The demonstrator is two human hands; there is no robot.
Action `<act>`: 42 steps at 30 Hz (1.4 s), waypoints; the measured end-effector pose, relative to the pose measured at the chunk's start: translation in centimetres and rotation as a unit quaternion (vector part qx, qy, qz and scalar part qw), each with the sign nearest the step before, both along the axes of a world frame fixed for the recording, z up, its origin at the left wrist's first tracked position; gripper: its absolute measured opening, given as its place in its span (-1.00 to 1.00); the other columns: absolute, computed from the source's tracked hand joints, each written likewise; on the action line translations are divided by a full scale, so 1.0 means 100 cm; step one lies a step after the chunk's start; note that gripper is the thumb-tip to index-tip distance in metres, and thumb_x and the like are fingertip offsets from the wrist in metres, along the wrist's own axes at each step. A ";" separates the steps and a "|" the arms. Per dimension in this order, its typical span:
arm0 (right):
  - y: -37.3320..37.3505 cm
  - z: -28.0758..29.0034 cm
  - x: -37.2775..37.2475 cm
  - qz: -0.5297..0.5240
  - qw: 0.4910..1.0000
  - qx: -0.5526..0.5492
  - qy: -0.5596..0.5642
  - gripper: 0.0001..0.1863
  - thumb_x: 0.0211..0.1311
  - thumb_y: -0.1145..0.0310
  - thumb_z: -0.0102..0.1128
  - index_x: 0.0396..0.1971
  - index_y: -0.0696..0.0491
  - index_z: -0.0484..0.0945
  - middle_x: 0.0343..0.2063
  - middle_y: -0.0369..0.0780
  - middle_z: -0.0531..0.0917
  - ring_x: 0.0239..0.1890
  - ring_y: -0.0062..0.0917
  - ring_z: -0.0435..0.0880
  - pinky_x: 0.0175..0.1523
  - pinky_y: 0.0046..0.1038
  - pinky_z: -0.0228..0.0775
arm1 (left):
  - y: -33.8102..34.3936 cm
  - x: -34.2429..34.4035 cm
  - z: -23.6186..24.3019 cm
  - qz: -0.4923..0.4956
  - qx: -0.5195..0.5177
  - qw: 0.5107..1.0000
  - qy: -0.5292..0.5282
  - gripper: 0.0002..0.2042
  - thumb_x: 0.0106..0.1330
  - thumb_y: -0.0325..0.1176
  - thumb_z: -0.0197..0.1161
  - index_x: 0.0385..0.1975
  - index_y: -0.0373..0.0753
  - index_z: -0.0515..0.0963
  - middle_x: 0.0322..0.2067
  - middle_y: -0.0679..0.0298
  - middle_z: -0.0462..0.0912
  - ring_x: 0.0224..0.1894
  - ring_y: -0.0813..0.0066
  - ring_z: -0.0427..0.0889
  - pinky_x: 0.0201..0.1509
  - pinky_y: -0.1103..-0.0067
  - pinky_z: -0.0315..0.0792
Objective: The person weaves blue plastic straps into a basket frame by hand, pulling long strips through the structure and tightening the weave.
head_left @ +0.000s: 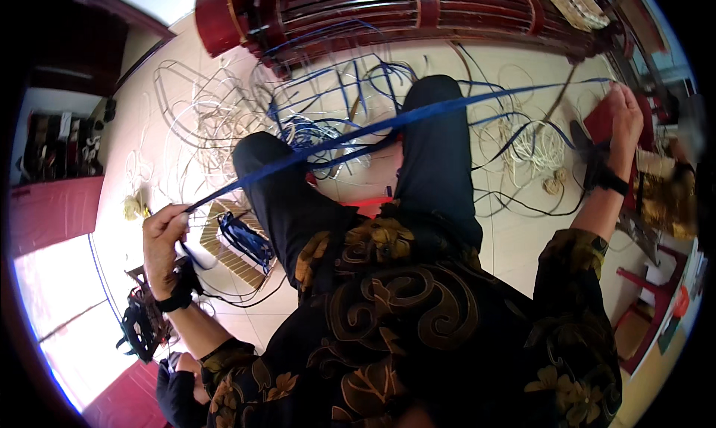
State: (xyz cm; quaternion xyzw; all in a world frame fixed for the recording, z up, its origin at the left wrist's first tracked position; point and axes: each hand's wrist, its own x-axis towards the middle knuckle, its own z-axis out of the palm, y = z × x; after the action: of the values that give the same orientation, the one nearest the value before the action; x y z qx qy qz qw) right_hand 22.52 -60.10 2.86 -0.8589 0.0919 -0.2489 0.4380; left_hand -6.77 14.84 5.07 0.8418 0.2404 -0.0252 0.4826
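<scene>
A long flat blue strap (pixel 418 114) runs taut on a slant over both of my knees, from low on the left to high on the right. My left hand (pixel 160 241) pinches one part of it between thumb and fingers, and a short tail hangs below that grip. Out at the far right, my raised right hand (pixel 625 118) is closed on the other end. Beyond my knees, more blue straps (pixel 321 133) lie loose among pale strips. A bundle of dark blue straps (pixel 246 241) rests on a slatted bamboo-like panel (pixel 211 238) beside my left leg.
Tangled pale strips (pixel 201 114) spread over the tiled floor ahead. A cream cord pile (pixel 541 144) lies right of my right knee. A dark red wooden bench (pixel 350 14) stands across the far side. Something red (pixel 365 202) shows between my legs. Another person (pixel 179 387) is at lower left.
</scene>
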 end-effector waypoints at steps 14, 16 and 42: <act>-0.007 0.016 -0.004 -0.102 0.944 -0.310 0.034 -0.54 0.27 0.28 0.15 0.15 0.10 0.49 0.00 -0.10 0.64 0.09 -0.29 0.58 0.20 -0.39 0.34 | -0.071 0.083 0.013 0.018 0.054 0.991 -0.121 -0.87 0.29 -0.44 0.21 -0.25 -0.29 0.65 -0.52 0.49 0.49 -0.52 0.76 0.32 -0.47 0.75 0.16; 0.104 0.004 -0.024 0.098 0.971 -0.217 -0.013 -0.52 0.23 0.23 0.19 0.13 0.09 0.49 -0.01 -0.10 0.64 0.05 -0.28 0.60 0.14 -0.38 0.38 | -0.134 0.106 0.010 -0.076 -0.002 0.981 -0.177 -0.89 0.28 -0.47 0.21 -0.27 -0.27 0.64 -0.48 0.47 0.57 -0.49 0.78 0.38 -0.43 0.77 0.25; -0.098 -0.030 0.009 0.028 0.987 0.122 0.099 -0.62 0.31 0.31 0.13 0.10 0.07 0.51 -0.33 -0.37 0.52 -0.38 -0.67 0.45 -0.29 -0.62 0.27 | -0.064 0.020 -0.002 -0.056 -0.099 0.993 -0.003 -0.92 0.22 -0.55 0.25 -0.34 -0.39 0.62 -0.49 0.41 0.59 -0.44 0.73 0.47 -0.34 0.73 0.33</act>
State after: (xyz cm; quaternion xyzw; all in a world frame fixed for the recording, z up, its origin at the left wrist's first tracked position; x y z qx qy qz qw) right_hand 23.38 -69.95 -0.18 -0.8218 0.1403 -0.1375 0.5348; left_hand -4.73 8.47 4.87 0.8019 0.1881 -0.0738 0.5622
